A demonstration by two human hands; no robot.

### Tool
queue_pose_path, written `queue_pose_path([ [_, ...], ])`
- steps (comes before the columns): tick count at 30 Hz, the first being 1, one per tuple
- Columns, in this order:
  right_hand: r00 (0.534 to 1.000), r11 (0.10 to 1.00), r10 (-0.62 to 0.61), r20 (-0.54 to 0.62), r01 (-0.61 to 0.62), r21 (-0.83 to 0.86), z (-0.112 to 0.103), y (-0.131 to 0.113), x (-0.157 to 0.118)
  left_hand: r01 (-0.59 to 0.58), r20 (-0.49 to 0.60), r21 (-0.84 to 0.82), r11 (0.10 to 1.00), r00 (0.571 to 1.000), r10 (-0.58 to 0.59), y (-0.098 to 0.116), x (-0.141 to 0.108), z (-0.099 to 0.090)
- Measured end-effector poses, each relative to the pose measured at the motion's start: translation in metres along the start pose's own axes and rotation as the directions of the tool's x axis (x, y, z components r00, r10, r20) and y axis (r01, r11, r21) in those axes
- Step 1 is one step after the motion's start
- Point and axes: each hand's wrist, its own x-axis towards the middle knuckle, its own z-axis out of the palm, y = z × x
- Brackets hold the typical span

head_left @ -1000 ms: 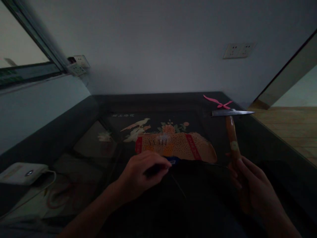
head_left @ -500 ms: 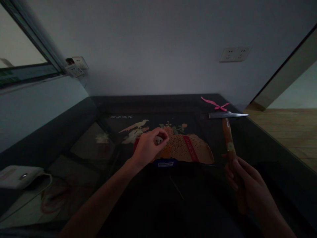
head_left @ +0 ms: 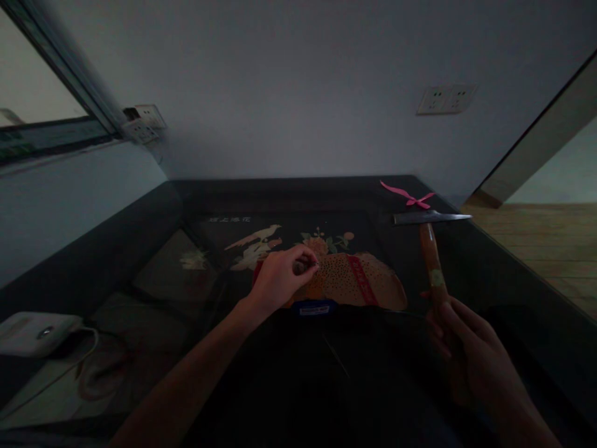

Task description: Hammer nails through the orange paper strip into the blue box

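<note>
We log a hammer (head_left: 433, 255) in the right hand (head_left: 469, 339), fingers wrapped round its handle.
Right of the dotted tan board (head_left: 342, 286); over that, left hand (head_left: 280, 280) fingertips press together, on what we can't tell. We'd keep them clear of the hammer.

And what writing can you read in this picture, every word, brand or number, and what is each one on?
Tabletop, pale line of characters: "上" second, "花" last; the others are too blurred.
Red band on the spotted tan piece: pale marks, too blurred to read.
Blue item: pale label, too small to read.
White box: dark oval mark, unreadable.
No numbers are legible.
</note>
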Motion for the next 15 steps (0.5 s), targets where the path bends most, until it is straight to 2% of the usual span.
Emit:
queue_pose_path([
  [5, 0.998, 0.998, -0.042, -0.04, 0.04, -0.04, 0.0, 0.002, 0.002, 0.028, 0.001, -0.097, 0.995, 1.0, -0.028, -0.004, 0.0, 0.003],
  [8, 0.996, 0.993, -0.081, -0.038, 0.078, -0.089, 0.002, -0.002, 0.002, 0.039, 0.011, -0.099, 0.994, 0.999, -0.038, -0.008, -0.001, 0.005],
  [12, 0.988, 0.961, -0.152, -0.012, 0.145, -0.237, -0.001, -0.022, -0.001, 0.057, 0.014, -0.055, 0.997, 0.998, -0.057, -0.009, -0.002, 0.007],
  [15, 0.975, 0.876, -0.218, 0.046, 0.216, -0.431, -0.005, -0.046, -0.008, 0.076, 0.012, -0.034, 0.997, 0.997, -0.076, -0.007, -0.001, 0.006],
])
